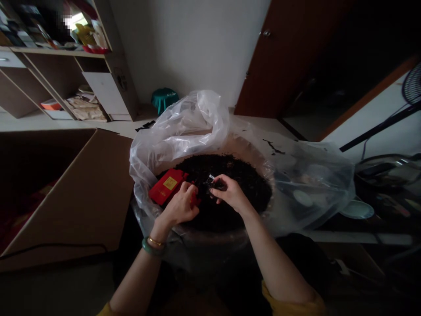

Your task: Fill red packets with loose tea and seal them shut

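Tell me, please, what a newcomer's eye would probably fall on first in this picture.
Most likely the bright red packet, at the left of the dark loose heap, with the left hand at its right end. Next might come the pale, crumpled translucent plastic bulging up behind the heap, then perhaps the teal item near the foot of the wall.

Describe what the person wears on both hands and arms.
Both the left hand and the right hand are ungloved. A rounded green bangle and a slim gold-coloured bracelet circle the left wrist; none shows on the right. Dark-yellow fabric sleeves appear at the picture's bottom edge.
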The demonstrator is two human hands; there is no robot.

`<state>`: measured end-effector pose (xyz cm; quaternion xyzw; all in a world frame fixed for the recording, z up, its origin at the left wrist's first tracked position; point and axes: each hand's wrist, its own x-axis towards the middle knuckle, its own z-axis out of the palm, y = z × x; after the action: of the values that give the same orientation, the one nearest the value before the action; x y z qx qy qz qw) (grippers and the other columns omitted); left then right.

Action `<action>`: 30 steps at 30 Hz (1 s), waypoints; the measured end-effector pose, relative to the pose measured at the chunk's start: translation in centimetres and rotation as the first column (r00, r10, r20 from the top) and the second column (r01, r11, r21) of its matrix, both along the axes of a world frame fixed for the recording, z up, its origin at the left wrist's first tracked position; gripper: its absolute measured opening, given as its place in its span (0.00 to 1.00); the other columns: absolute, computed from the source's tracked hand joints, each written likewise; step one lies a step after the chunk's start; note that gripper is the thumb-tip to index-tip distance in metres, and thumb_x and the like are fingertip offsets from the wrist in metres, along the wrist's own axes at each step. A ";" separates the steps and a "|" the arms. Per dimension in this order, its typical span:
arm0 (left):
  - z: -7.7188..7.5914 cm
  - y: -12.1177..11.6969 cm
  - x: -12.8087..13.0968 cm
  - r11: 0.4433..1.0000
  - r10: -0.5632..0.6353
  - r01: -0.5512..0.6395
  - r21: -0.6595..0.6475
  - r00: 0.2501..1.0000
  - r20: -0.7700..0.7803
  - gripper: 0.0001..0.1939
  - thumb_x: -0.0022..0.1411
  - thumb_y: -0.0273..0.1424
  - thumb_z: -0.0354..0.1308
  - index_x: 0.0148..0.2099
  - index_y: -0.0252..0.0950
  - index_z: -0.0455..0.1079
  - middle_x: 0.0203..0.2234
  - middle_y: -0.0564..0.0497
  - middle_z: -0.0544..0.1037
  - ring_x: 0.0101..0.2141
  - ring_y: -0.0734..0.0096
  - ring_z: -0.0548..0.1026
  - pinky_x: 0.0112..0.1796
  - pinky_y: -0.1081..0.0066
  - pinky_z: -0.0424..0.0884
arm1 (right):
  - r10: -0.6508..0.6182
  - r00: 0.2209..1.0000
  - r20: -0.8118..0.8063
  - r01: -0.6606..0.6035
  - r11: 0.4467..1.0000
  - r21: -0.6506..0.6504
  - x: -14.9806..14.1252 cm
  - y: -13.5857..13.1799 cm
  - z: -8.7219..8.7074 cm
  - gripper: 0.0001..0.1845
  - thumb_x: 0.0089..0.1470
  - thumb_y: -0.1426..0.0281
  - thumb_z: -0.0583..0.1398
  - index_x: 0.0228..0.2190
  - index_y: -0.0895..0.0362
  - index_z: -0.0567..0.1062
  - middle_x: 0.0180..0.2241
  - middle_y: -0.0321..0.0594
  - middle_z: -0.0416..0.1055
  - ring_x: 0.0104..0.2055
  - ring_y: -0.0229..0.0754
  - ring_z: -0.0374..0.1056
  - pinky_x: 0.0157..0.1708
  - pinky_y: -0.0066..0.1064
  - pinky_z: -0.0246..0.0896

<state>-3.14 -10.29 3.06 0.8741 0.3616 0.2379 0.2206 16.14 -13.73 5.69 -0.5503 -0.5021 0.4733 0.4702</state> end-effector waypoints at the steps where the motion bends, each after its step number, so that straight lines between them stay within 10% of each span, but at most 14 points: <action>1: 0.1 0.0 0.1 1.000 -0.004 0.004 -0.001 1.000 0.008 0.20 0.46 0.24 0.54 0.44 0.38 0.61 0.41 0.48 0.62 0.38 0.64 0.71 0.40 0.63 0.73 | 0.038 0.999 -0.022 -0.038 0.999 -0.006 -0.4 0.4 0.3 0.17 0.39 0.64 0.64 0.32 0.55 0.65 0.29 0.32 0.67 0.25 0.34 0.67 0.14 0.22 0.62; 11: 0.0 0.5 -0.5 0.996 -0.071 0.075 -0.038 0.993 0.094 0.07 0.50 0.23 0.51 0.34 0.37 0.63 0.36 0.48 0.65 0.37 0.67 0.70 0.40 0.66 0.72 | 0.208 0.950 0.232 -0.179 0.974 -0.140 -1.7 2.4 -0.1 0.14 0.43 0.75 0.60 0.36 0.56 0.68 0.29 0.30 0.67 0.20 0.29 0.58 0.12 0.20 0.55; 21: -0.2 0.4 0.2 0.999 -0.050 0.050 0.009 0.974 0.221 0.03 0.59 0.25 0.53 0.34 0.36 0.67 0.46 0.43 0.64 0.42 0.67 0.72 0.44 0.65 0.72 | 0.296 0.663 0.688 -0.347 0.936 -0.068 -1.3 2.7 2.6 0.10 0.47 0.77 0.61 0.33 0.55 0.79 0.31 0.36 0.75 0.36 0.39 0.71 0.39 0.29 0.63; 30: -0.5 0.8 -0.5 0.996 0.014 -0.026 0.083 0.990 0.143 0.04 0.62 0.27 0.53 0.35 0.38 0.69 0.49 0.44 0.71 0.48 0.61 0.71 0.47 0.60 0.71 | 0.143 0.810 0.568 -0.106 0.990 -0.097 1.4 0.3 1.2 0.10 0.50 0.76 0.58 0.34 0.57 0.78 0.23 0.33 0.74 0.24 0.36 0.70 0.30 0.27 0.64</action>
<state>-3.64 -9.44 2.57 0.8597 0.3433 0.3171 0.2061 17.54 -13.41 6.89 -0.6472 -0.6405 0.3306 0.2483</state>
